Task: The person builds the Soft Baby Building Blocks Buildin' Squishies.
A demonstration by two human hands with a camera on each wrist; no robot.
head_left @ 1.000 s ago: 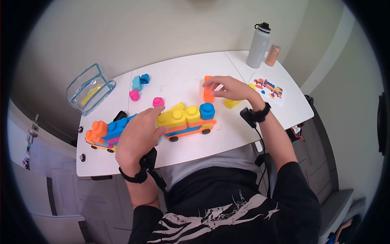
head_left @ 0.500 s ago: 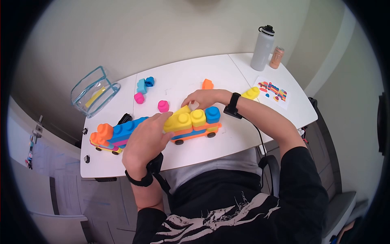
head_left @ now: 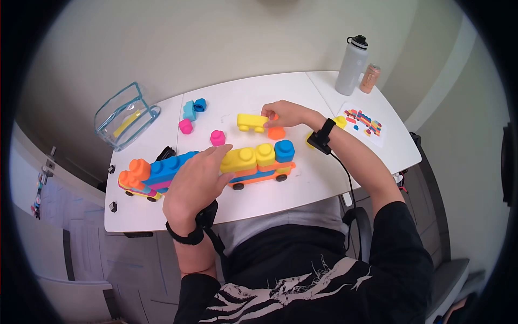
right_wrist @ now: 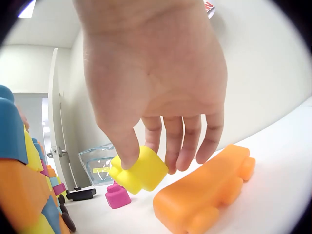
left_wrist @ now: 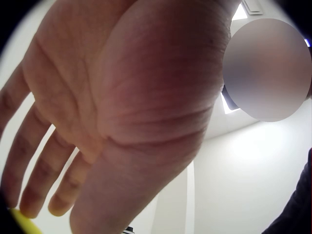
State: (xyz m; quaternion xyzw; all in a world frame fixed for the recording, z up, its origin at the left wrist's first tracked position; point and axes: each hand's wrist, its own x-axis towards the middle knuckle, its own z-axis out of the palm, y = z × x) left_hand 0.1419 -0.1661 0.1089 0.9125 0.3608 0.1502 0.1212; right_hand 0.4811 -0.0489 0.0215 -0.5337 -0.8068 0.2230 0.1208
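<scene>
The right hand (head_left: 291, 114) (right_wrist: 156, 73) pinches one end of a yellow block (head_left: 251, 121) (right_wrist: 144, 170) between thumb and fingers, its studs pointing down in the head view. Just beside that hand, an orange block (head_left: 276, 133) (right_wrist: 200, 192) lies on the table. With fingers extended, the left hand (head_left: 193, 181) (left_wrist: 107, 92) lies over the middle of a long wheeled block train, hiding part of it. Its fingertips are by the yellow top block (head_left: 240, 160). Blue blocks (head_left: 166, 170) and orange blocks (head_left: 139, 168) form the train's left part.
Pink blocks (head_left: 217, 137), light blue and dark blue pieces (head_left: 189, 110) stand at the back. A clear bag (head_left: 123, 121) is on the left. Another yellow block (head_left: 340, 121), a picture sheet (head_left: 368, 135), a bottle (head_left: 352, 67) and a can (head_left: 370, 79) are on the right.
The right hand reached from the orange block to behind the train, took the yellow block there and carried it away from the train towards the back. The left hand has stayed over the train.
</scene>
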